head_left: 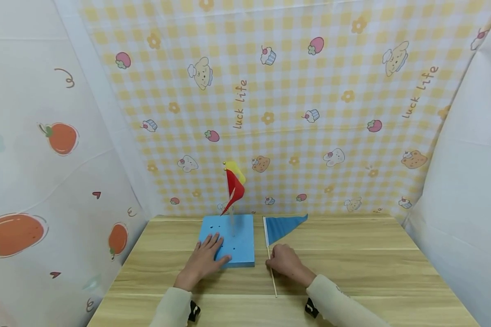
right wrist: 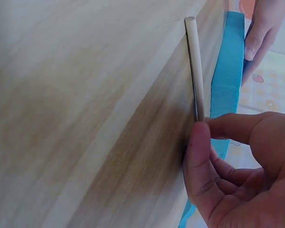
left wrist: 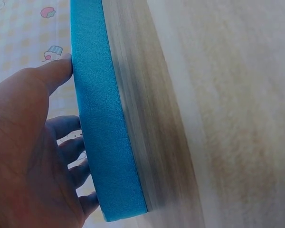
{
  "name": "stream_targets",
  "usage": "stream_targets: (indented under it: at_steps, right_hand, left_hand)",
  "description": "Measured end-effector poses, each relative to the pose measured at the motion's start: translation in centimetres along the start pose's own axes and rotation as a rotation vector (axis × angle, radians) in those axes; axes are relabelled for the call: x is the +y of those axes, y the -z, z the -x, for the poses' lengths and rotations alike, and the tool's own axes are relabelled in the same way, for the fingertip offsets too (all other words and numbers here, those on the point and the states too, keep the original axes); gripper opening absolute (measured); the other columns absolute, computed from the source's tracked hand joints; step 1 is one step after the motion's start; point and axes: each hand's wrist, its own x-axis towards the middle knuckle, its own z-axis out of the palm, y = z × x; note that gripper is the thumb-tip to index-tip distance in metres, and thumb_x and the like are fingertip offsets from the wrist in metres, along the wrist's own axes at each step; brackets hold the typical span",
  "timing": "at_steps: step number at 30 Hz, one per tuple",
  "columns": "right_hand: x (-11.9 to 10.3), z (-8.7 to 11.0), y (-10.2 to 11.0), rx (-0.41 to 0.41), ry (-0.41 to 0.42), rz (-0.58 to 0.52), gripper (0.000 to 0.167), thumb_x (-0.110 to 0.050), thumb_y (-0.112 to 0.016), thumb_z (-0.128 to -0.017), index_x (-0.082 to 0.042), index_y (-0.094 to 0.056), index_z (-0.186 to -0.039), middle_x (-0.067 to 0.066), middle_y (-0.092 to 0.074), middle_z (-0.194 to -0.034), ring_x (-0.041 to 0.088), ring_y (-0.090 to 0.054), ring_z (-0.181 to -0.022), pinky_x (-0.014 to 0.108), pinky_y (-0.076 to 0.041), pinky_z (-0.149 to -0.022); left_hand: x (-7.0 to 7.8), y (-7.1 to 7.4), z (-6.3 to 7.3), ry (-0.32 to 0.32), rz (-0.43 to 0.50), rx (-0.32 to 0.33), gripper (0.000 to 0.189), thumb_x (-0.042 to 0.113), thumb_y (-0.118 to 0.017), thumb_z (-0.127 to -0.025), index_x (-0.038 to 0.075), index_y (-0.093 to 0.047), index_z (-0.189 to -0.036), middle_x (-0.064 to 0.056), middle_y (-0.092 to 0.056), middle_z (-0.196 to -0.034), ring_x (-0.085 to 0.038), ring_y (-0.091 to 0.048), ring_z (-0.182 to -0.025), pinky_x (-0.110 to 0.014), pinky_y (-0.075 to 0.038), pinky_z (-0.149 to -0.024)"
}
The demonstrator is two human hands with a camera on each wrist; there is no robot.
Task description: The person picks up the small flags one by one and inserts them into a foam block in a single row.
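Observation:
A blue foam block (head_left: 243, 250) with several small holes in its top lies on the table. My left hand (head_left: 206, 256) rests on its left part with the fingers spread straight; in the left wrist view the fingertips touch the upper face of the block (left wrist: 102, 123). From the block rises a flag with red cloth (head_left: 234, 186), and a yellow flag (head_left: 240, 172) shows behind it. To the right of the block, my right hand (head_left: 285, 261) pinches the thin wooden stick of a blue pennant flag (head_left: 282, 228) between thumb and forefinger. That stick (right wrist: 194, 66) lies along or just above the tabletop; I cannot tell which.
The wood-grain table (head_left: 352, 259) reaches back to a yellow checked cloth (head_left: 294, 91) hung behind it. White cloth (head_left: 462, 181) hangs on the right side, and a printed white sheet (head_left: 73, 190) on the left.

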Motion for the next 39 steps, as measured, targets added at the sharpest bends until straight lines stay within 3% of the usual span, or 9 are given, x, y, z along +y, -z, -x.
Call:
stream_targets:
  at_steps: [8, 18, 32, 39]
  right_hand:
    - [-0.4, 0.3, 0.3, -0.035, -0.067, -0.072, 0.041, -0.002, -0.072, -0.087, -0.009, -0.058, -0.049, -0.001, -0.057, -0.041, 0.006, -0.052, -0.032, 0.024, -0.045, -0.035]
    - [-0.1, 0.3, 0.7, -0.044, -0.098, -0.149, 0.036, 0.001, -0.069, -0.084, -0.007, -0.060, -0.049, 0.001, -0.059, -0.042, 0.007, -0.056, -0.033, 0.026, -0.051, -0.038]
    - [0.0, 0.4, 0.9, -0.040, -0.174, -0.269, 0.020, 0.002, -0.068, -0.087, -0.004, -0.066, -0.067, 0.005, -0.067, -0.057, 0.008, -0.062, -0.043, 0.026, -0.057, -0.045]
    - [0.0, 0.2, 1.2, 0.011, -0.159, -0.288, 0.011, 0.001, -0.068, -0.087, -0.003, -0.065, -0.077, 0.005, -0.068, -0.065, 0.012, -0.065, -0.049, 0.027, -0.058, -0.047]
  left_hand:
    - [0.0, -0.1, 0.0, 0.002, -0.002, -0.001, 0.078, 0.054, -0.064, -0.104, 0.003, -0.047, -0.161, -0.019, -0.036, -0.172, -0.044, -0.026, -0.163, -0.070, -0.020, -0.129]
    - [0.0, -0.1, 0.0, -0.005, 0.002, 0.006, 0.078, 0.052, -0.064, -0.104, 0.002, -0.047, -0.160, -0.020, -0.036, -0.172, -0.045, -0.027, -0.162, -0.071, -0.020, -0.129]
    - [-0.3, -0.3, -0.1, 0.006, -0.009, 0.006, 0.079, 0.054, -0.064, -0.103, 0.003, -0.047, -0.161, -0.018, -0.036, -0.172, -0.044, -0.027, -0.162, -0.070, -0.019, -0.129]
    - [-0.2, -0.4, -0.1, 0.006, -0.005, 0.006, 0.079, 0.054, -0.063, -0.104, 0.003, -0.046, -0.161, -0.018, -0.035, -0.173, -0.044, -0.026, -0.163, -0.069, -0.018, -0.130]
